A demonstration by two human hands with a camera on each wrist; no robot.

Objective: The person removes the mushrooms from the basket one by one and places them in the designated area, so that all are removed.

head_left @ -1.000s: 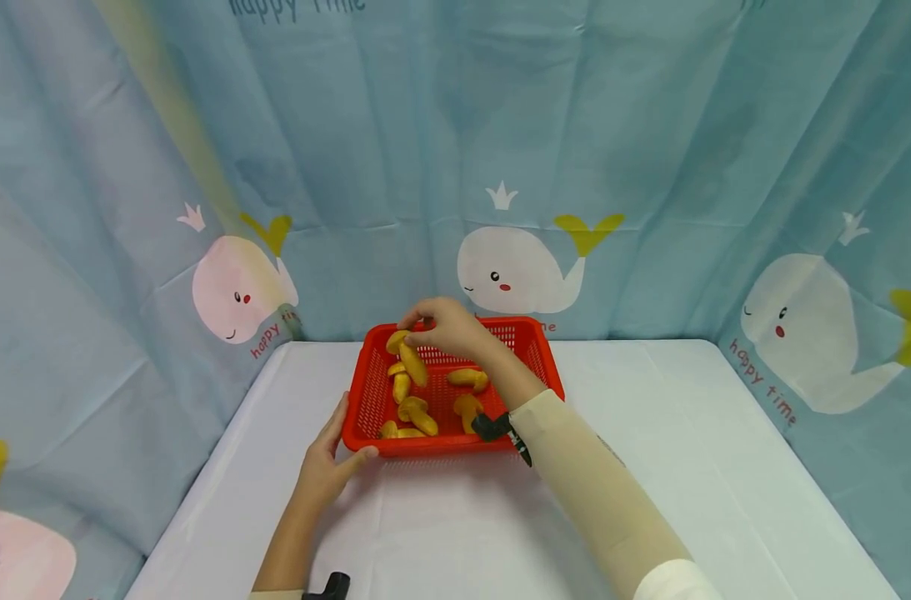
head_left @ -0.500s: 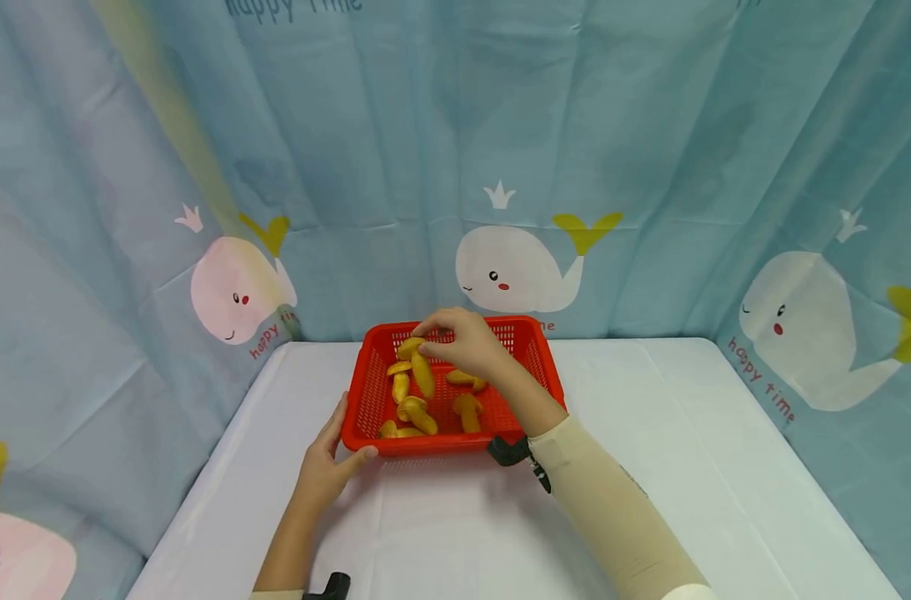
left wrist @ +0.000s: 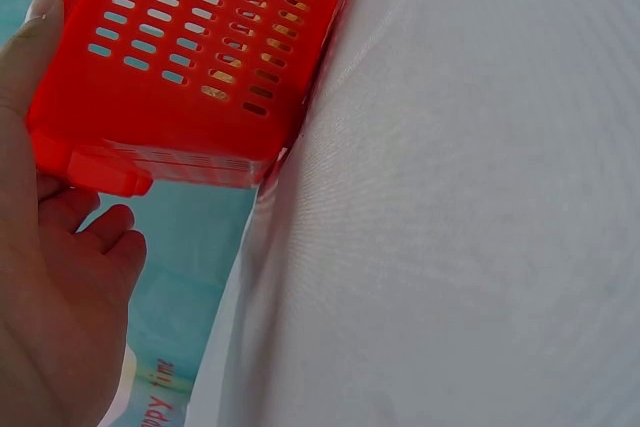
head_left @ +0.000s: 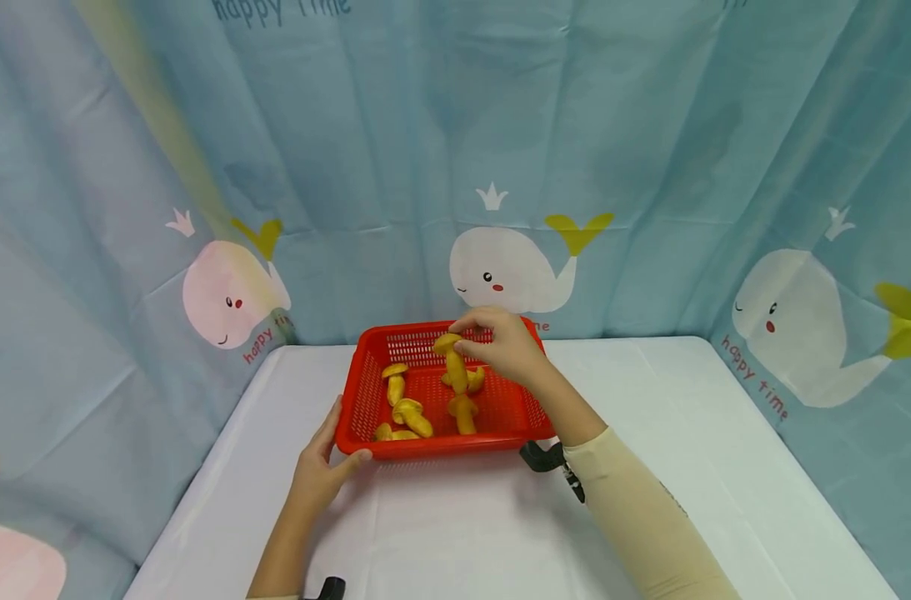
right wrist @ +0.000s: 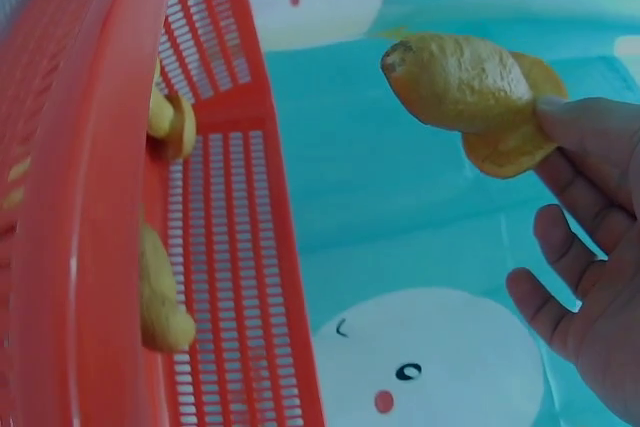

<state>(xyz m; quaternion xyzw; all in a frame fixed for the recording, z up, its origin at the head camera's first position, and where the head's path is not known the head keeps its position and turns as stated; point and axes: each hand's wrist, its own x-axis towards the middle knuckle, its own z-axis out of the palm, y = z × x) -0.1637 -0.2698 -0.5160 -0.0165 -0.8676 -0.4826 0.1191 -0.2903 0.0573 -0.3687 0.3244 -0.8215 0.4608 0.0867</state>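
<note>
My right hand (head_left: pixel 506 343) pinches a yellow-brown mushroom (head_left: pixel 455 365) by its cap, with thumb and index finger. In the head view its stem hangs down above the red plastic basket (head_left: pixel 440 448). The right wrist view shows the mushroom's stem end (right wrist: pixel 400 59) pointing away from the fingers. At the basket's near left corner, my left hand (head_left: pixel 316 475) grips the rim, thumb in front and fingers along the left side. Several mushrooms lie in the basket: one (head_left: pixel 396 385) at the left, one (head_left: pixel 413 417) nearer, one (head_left: pixel 464 415) in the middle. Another (head_left: pixel 476 381) is partly hidden behind the held one.
The basket has slotted walls and stands on a white-covered table (head_left: pixel 650 450). A blue curtain (head_left: pixel 350 167) printed with whales closes off the back and both sides. A black wrist mount (head_left: pixel 543 457) sits by the basket's front right corner.
My right hand has carried the mushroom rightward from the basket's left back area to above its middle, and the stem now hangs straighter. My left hand keeps its hold on the corner.
</note>
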